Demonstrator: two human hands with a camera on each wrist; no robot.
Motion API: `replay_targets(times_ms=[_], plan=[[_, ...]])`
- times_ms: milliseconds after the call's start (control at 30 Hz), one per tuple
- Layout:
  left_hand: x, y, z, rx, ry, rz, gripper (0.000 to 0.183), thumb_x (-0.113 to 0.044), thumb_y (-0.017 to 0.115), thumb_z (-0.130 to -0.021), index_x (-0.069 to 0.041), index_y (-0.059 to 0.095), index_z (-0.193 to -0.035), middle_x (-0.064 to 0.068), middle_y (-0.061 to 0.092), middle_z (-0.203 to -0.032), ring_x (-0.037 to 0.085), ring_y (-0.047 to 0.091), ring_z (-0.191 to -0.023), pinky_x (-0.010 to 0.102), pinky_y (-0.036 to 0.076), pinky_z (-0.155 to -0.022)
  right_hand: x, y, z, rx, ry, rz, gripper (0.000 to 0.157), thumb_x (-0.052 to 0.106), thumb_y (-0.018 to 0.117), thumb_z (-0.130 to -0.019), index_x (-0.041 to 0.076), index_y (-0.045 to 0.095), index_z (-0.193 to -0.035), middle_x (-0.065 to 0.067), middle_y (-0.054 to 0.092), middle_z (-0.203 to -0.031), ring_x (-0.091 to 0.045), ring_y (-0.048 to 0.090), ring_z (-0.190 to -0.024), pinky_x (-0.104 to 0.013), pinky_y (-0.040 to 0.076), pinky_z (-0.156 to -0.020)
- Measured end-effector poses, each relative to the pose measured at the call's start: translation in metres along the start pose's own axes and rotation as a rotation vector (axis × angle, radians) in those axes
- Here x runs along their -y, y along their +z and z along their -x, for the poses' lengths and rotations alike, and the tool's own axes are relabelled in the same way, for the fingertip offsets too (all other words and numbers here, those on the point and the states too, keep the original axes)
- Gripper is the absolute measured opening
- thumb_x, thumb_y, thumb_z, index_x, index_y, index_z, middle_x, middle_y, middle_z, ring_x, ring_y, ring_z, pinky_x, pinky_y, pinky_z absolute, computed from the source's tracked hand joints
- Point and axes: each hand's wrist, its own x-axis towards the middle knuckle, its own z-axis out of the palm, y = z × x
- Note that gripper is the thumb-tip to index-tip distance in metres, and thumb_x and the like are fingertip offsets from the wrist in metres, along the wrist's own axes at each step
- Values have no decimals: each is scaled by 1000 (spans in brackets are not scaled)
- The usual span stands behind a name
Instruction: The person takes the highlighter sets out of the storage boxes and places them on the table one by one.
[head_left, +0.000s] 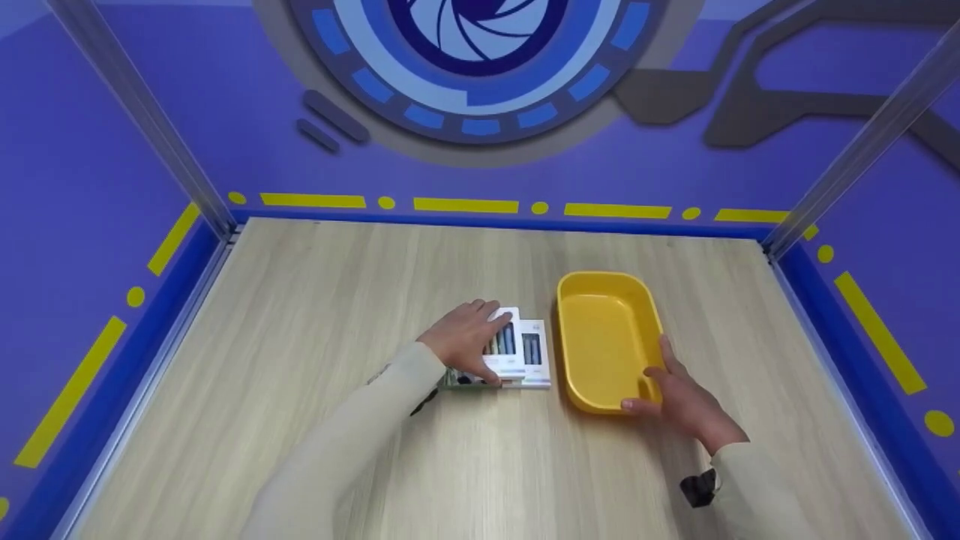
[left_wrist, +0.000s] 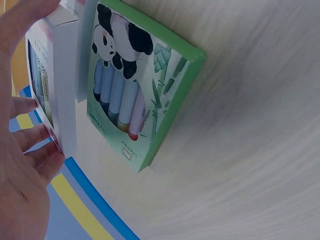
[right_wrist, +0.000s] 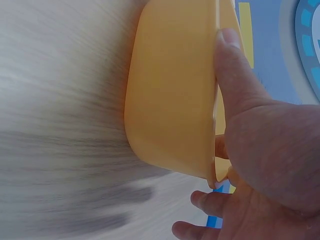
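My left hand (head_left: 463,339) grips a white marker box (head_left: 507,346) with a window, thumb on one end and fingers on the opposite end. This box overlaps a second white box (head_left: 534,352) just to its right. Beneath the hand lies a green marker box (left_wrist: 125,90) with a panda picture and several capped markers in its window; the head view shows only its near edge. My right hand (head_left: 684,397) holds the near right corner of a yellow plastic basin (head_left: 600,337), its thumb on the outer rim and a finger inside. Nothing lies in the basin.
Basin and boxes stand side by side on a light wood table (head_left: 300,315). Blue-purple printed panels (head_left: 480,176) close off the back and both sides, with metal posts (head_left: 847,150) at the rear corners.
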Motion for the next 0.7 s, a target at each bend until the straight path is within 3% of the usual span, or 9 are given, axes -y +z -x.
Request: replay_targets(times_ms=[300, 700], plan=[[5, 1, 4, -18, 18, -20, 109, -70, 72, -67, -20, 27, -153, 7, 35, -153, 23, 38, -134, 39, 33, -116, 2, 0, 0, 0, -12, 20, 97, 64, 70, -75, -2, 43, -141, -16, -15, -162, -47, 14, -145, -64, 22, -114], [10, 2, 10, 12, -31, 24, 110, -68, 73, -68, -22, 24, -154, 6, 28, -158, 24, 33, -140, 41, 29, -119, 1, 1, 1, 4, 7, -14, 98, 63, 71, -75, -1, 41, -143, -13, -16, -162, -46, 13, -145, -64, 20, -114]])
